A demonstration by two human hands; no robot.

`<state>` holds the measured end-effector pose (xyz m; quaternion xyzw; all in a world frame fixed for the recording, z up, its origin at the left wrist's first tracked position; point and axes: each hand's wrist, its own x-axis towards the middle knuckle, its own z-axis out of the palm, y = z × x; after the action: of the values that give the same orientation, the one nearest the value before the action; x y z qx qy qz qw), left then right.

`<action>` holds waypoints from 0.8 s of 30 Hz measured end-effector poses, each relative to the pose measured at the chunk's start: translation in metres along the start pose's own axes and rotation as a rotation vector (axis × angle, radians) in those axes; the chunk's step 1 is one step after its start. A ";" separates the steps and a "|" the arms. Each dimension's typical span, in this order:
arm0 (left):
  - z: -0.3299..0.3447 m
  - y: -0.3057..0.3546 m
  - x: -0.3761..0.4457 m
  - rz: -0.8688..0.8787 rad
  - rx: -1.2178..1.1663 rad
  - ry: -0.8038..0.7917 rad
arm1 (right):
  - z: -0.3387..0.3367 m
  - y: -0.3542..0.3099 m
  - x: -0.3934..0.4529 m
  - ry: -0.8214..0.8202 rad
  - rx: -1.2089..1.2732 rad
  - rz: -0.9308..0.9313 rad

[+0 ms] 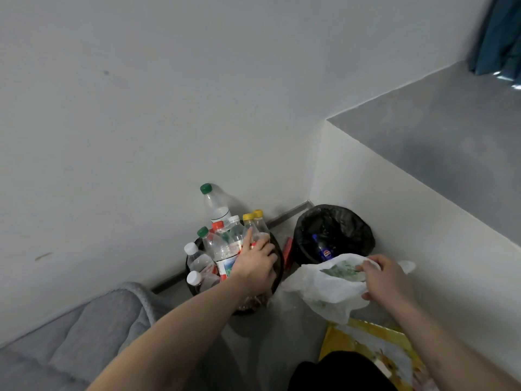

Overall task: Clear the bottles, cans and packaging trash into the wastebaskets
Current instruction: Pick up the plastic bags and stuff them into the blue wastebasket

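Two wastebaskets stand in the room's corner. The left wastebasket [277,273] is crammed with several upright plastic bottles [220,249] with green, red, white and yellow caps. My left hand [258,263] lies over them, index finger stretched along a yellow-capped bottle [249,225], the other fingers curled round a bottle. The right wastebasket [335,221] has a black liner and holds a blue-labelled bottle [322,249]. My right hand [387,277] grips a crumpled white plastic bag [329,286] with green contents, just in front of that basket.
A grey quilted blanket [84,334] lies at the lower left. A yellow printed bag [375,348] sits on the floor at the lower right. A grey ledge [437,142] and white wall close in on the right. A red thing [288,248] is wedged between the baskets.
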<state>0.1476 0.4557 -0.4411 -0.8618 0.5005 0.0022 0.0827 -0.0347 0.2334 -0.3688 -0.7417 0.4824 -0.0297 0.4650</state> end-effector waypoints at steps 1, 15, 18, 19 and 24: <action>-0.002 -0.003 0.001 -0.040 0.003 0.012 | 0.000 0.000 0.002 -0.004 0.008 0.005; 0.001 -0.004 -0.007 0.095 0.065 0.061 | 0.003 -0.009 -0.008 -0.036 0.031 -0.026; -0.002 -0.003 -0.011 0.084 0.045 0.047 | 0.000 -0.012 -0.009 -0.024 0.032 -0.052; -0.004 -0.003 -0.012 0.086 0.038 0.046 | -0.001 -0.013 -0.008 -0.016 0.033 -0.059; -0.004 -0.002 -0.013 0.063 0.008 0.023 | -0.012 -0.014 -0.006 0.037 0.061 -0.078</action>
<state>0.1424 0.4668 -0.4355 -0.8453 0.5282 -0.0070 0.0804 -0.0344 0.2317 -0.3498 -0.7449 0.4605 -0.0761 0.4768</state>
